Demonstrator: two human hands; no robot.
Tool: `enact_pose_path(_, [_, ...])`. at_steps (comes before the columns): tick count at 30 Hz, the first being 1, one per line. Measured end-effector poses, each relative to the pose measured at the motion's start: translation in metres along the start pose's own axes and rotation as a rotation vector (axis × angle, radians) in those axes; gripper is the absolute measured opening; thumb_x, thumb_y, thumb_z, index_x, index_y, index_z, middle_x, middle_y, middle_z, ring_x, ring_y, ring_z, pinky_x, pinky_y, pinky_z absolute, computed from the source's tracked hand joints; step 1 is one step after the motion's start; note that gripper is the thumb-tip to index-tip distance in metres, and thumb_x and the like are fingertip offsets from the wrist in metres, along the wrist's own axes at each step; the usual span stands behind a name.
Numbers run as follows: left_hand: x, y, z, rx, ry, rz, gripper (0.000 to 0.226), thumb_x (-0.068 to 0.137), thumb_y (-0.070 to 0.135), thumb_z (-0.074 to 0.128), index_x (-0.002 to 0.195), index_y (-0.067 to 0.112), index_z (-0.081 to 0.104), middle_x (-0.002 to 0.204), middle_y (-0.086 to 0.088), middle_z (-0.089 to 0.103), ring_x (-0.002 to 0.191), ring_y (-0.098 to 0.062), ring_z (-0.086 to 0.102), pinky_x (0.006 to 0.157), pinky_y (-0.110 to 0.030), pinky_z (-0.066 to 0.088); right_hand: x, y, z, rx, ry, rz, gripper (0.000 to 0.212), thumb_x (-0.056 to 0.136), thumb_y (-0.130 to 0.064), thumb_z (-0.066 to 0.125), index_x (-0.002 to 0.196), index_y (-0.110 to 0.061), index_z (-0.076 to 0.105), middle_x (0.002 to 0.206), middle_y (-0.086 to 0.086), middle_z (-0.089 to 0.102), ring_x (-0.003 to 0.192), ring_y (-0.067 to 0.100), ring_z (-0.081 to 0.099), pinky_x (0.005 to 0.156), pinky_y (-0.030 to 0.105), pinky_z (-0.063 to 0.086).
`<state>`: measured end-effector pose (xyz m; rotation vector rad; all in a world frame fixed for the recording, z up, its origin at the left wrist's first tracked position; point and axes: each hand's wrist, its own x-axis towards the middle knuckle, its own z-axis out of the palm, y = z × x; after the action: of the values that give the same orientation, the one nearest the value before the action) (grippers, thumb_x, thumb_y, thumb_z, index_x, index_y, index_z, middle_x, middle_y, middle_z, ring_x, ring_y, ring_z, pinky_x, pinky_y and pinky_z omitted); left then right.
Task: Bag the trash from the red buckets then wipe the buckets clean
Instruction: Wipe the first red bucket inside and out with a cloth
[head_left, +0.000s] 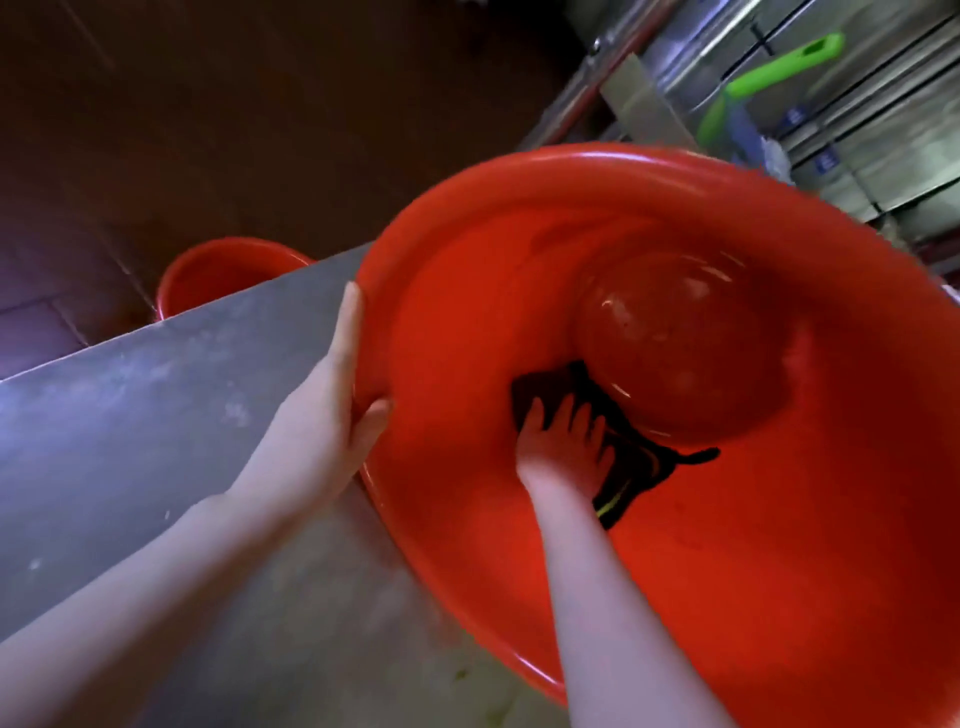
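One bucket (727, 519): tilted, centre frame, exposing its wall.
Left hand (332, 415): grips rim (370, 332), steadying.
Right hand (563, 447): spread flat, pressing cloth (641, 467).

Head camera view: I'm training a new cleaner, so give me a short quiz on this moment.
1. True or false: the left hand grips the rim of the red bucket.
2. Which hand is inside the bucket? A left, B right, C both.
3. Fill in: the right hand presses a dark ___ on the inner wall.
Key: 1 true; 2 B; 3 cloth.
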<state>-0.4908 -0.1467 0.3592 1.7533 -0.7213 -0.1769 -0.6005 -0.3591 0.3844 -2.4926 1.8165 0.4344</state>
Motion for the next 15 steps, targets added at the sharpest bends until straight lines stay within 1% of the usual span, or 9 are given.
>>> enact_pose_path(2, [-0.003, 0.003, 0.004, -0.007, 0.038, -0.001, 0.112, 0.089, 0.008, 0.064, 0.141, 0.058, -0.022, 0.128, -0.014, 0.06, 0.091, -0.035, 0.066, 0.076, -0.035, 0.042, -0.013, -0.009, -0.004, 0.002, -0.013, -0.054, 0.062, 0.102, -0.051, 0.014, 0.156, -0.023, 0.005, 0.164, -0.002, 0.002, 0.151, 0.02, 0.002, 0.12, 0.047, 0.007])
enact_pose_path(4, [-0.009, 0.005, 0.007, -0.027, 0.067, -0.038, 0.112, 0.089, 0.008, 0.063, 0.142, 0.058, -0.021, 0.124, -0.016, 0.061, 0.088, -0.038, 0.066, 0.074, -0.036, 0.043, -0.044, -0.018, -0.001, -0.017, 0.037, -0.164, 0.062, 0.102, -0.05, 0.021, 0.156, -0.024, 0.006, 0.164, -0.003, 0.005, 0.15, 0.019, 0.006, 0.12, 0.046, 0.01])
enact_pose_path(6, [-0.014, 0.009, 0.009, -0.047, 0.084, -0.076, 0.112, 0.088, 0.008, 0.063, 0.142, 0.058, -0.021, 0.124, -0.021, 0.061, 0.087, -0.041, 0.067, 0.073, -0.036, 0.044, -0.09, -0.023, 0.009, 0.033, 0.09, -0.302, 0.064, 0.1, -0.053, 0.025, 0.156, -0.026, 0.009, 0.164, -0.004, 0.008, 0.15, 0.017, 0.008, 0.119, 0.044, 0.012])
enact_pose_path(8, [-0.019, 0.008, 0.008, -0.062, 0.069, -0.093, 0.112, 0.088, 0.008, 0.064, 0.143, 0.057, -0.021, 0.125, -0.023, 0.061, 0.088, -0.04, 0.067, 0.074, -0.037, 0.044, -0.141, -0.025, 0.021, 0.1, 0.117, -0.424, 0.066, 0.097, -0.058, 0.024, 0.155, -0.027, 0.017, 0.163, -0.006, 0.014, 0.149, 0.017, 0.012, 0.119, 0.043, 0.015])
enact_pose_path(10, [-0.025, 0.004, 0.005, -0.099, 0.023, -0.094, 0.112, 0.088, 0.009, 0.065, 0.145, 0.054, -0.02, 0.123, -0.019, 0.062, 0.084, -0.031, 0.066, 0.075, -0.038, 0.046, -0.171, -0.022, 0.028, 0.118, 0.129, -0.447, 0.068, 0.094, -0.061, 0.021, 0.154, -0.03, 0.021, 0.162, -0.007, 0.017, 0.149, 0.016, 0.014, 0.119, 0.04, 0.018])
enact_pose_path(11, [-0.027, 0.002, 0.004, -0.111, -0.005, -0.09, 0.112, 0.088, 0.01, 0.065, 0.146, 0.053, -0.02, 0.116, -0.016, 0.064, 0.079, -0.024, 0.065, 0.073, -0.037, 0.047, -0.174, -0.019, 0.029, 0.095, 0.114, -0.429, 0.069, 0.093, -0.063, 0.018, 0.154, -0.032, 0.019, 0.162, -0.008, 0.014, 0.149, 0.015, 0.012, 0.12, 0.037, 0.015])
enact_pose_path(13, [-0.029, -0.001, 0.004, -0.116, -0.043, -0.092, 0.111, 0.087, 0.013, 0.066, 0.146, 0.052, -0.019, 0.089, 0.0, 0.067, 0.065, -0.007, 0.061, 0.061, -0.031, 0.046, -0.16, -0.016, 0.029, 0.043, 0.094, -0.35, 0.067, 0.094, -0.064, 0.018, 0.154, -0.034, 0.012, 0.163, -0.007, 0.009, 0.149, 0.014, 0.007, 0.12, 0.033, 0.01])
enact_pose_path(14, [-0.029, -0.003, 0.004, -0.115, -0.047, -0.097, 0.111, 0.087, 0.014, 0.067, 0.146, 0.053, -0.018, 0.076, 0.01, 0.062, 0.058, -0.003, 0.058, 0.055, -0.028, 0.044, -0.147, -0.016, 0.027, 0.04, 0.105, -0.294, 0.066, 0.096, -0.062, 0.021, 0.155, -0.033, 0.013, 0.163, -0.005, 0.01, 0.149, 0.015, 0.009, 0.12, 0.033, 0.011])
enact_pose_path(15, [-0.029, -0.005, 0.004, -0.117, -0.045, -0.103, 0.111, 0.086, 0.015, 0.067, 0.146, 0.053, -0.018, 0.067, 0.014, 0.056, 0.053, -0.003, 0.056, 0.052, -0.026, 0.043, -0.13, -0.017, 0.026, 0.031, 0.127, -0.237, 0.064, 0.097, -0.059, 0.025, 0.154, -0.031, 0.016, 0.163, -0.002, 0.014, 0.148, 0.017, 0.012, 0.119, 0.034, 0.013])
